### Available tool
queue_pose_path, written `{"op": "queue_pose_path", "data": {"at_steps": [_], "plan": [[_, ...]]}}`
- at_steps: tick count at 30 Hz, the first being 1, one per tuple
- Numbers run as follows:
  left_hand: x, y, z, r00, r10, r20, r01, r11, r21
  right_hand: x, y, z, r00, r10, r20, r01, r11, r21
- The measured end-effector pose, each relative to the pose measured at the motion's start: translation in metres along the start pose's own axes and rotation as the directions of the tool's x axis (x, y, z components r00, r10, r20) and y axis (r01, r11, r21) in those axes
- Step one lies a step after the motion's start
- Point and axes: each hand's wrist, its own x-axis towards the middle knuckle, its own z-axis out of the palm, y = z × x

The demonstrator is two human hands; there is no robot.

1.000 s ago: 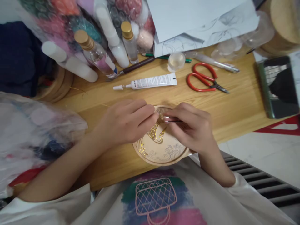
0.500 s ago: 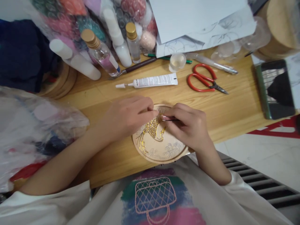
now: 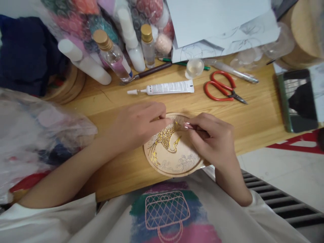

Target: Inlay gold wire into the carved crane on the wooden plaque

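A round pale wooden plaque [image 3: 183, 147] lies at the table's front edge. It carries a bird outlined in gold wire [image 3: 165, 139], with grey drawn waves below and drawn lines above. My left hand [image 3: 139, 123] rests over the plaque's upper left, fingers curled and thumb pressed against the index finger; anything pinched there is hidden. At the plaque's right side, my right hand [image 3: 215, 138] grips thin dark tweezers [image 3: 193, 128] between thumb and forefinger. Their shiny tips are above the upper right of the plaque, to the right of the gold wire.
Beyond the hands lie a white glue tube [image 3: 169, 87], red-handled scissors [image 3: 224, 88], a small clear cup [image 3: 194, 67] and pens. Bottles [image 3: 115, 62] stand at the back left. A phone [image 3: 298, 101] lies at right, plastic bags [image 3: 50, 125] at left, papers [image 3: 222, 23] behind.
My right hand with the tweezers has moved right, away from my left hand, uncovering more of the plaque. My left hand stays nearly in place. The view has shifted slightly.
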Motion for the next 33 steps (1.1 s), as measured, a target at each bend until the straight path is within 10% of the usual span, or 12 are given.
{"op": "queue_pose_path", "data": {"at_steps": [17, 23, 33], "plan": [[-0.001, 0.014, -0.006, 0.966, 0.156, -0.207, -0.111, 0.971, 0.212, 0.001, -0.028, 0.01, 0.955, 0.29, -0.054, -0.277, 0.944, 0.179], [-0.003, 0.014, -0.009, 0.901, 0.414, -0.13, -0.32, 0.836, 0.447, 0.004, -0.033, 0.012, 0.932, 0.359, -0.057, -0.332, 0.904, 0.268], [-0.002, 0.016, -0.011, 0.862, 0.455, -0.223, -0.301, 0.814, 0.498, 0.007, -0.027, 0.007, 0.828, 0.527, 0.191, -0.509, 0.565, 0.649]]}}
